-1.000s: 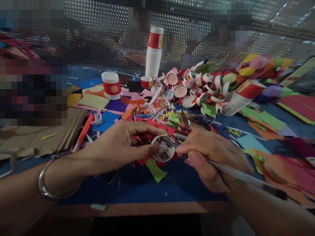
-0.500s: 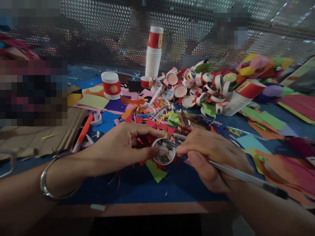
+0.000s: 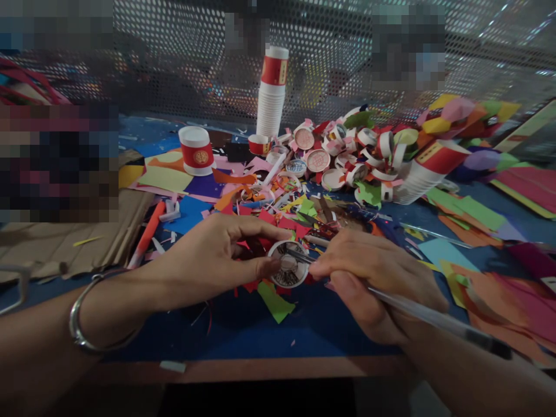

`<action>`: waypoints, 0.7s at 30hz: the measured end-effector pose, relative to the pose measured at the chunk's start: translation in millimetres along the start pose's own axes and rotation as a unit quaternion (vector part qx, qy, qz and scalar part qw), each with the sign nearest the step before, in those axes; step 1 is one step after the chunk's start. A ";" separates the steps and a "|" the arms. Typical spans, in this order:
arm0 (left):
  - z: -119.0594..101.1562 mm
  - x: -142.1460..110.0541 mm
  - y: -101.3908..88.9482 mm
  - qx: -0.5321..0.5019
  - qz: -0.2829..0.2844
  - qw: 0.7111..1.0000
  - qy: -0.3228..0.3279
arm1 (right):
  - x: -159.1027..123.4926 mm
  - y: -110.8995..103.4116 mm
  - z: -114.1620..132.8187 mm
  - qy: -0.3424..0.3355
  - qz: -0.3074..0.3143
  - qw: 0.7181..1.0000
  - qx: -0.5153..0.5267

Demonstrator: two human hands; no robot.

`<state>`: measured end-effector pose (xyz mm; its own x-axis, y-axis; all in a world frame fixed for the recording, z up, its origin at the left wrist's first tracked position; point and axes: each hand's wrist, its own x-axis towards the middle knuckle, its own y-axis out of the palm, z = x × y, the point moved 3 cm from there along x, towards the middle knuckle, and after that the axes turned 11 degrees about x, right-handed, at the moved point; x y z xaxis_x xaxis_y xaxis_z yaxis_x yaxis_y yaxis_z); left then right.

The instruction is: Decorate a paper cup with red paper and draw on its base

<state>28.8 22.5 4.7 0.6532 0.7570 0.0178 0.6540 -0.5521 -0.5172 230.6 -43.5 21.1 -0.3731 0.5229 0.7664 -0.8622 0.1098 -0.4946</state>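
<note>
Between the thumb and fingers of my left hand [image 3: 226, 249] is a small round cut-off paper cup bottom [image 3: 292, 279], its white face covered with dark drawn lines around a circle. My right hand [image 3: 377, 272] grips a pen [image 3: 430, 315] with a clear barrel and a dark end. The pen's tip lies on the upper part of the drawing. Red paper pieces [image 3: 249, 285] show beneath and around the cup bottom, and a green paper scrap [image 3: 277, 302] lies just in front of it.
A tall paper cup stack [image 3: 273, 92] stands at the back, near a red-and-white cup [image 3: 196, 152]. Cut cup bottoms [image 3: 319, 161] pile up at centre right beside a tilted cup stack [image 3: 428, 174]. Cardboard [image 3: 78, 246] lies left, coloured paper sheets [image 3: 499, 301] right.
The pen tip has shifted slightly over the cup bottom, and more dark lines show there than a second ago. The cup bottom dipped a little and came back. Both hands stay nearly in place.
</note>
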 end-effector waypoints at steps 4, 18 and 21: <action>1.2 1.0 1.5 0.000 0.018 1.000 0.001 | -0.2 0.4 -0.1 -0.009 -0.005 1.000 0.000; 2.8 -0.4 -0.3 -0.013 -0.005 1.000 -0.009 | 0.0 -1.2 0.0 -0.012 0.007 1.000 0.006; 2.3 0.6 -0.9 -0.011 -0.018 1.000 -0.002 | 1.1 0.0 -0.5 -0.014 0.009 1.000 0.011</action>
<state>27.7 24.2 3.2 0.6279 0.7776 0.0316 0.6848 -0.5328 -0.4970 230.3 -42.5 21.8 -0.3981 0.5004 0.7688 -0.8621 0.0823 -0.4999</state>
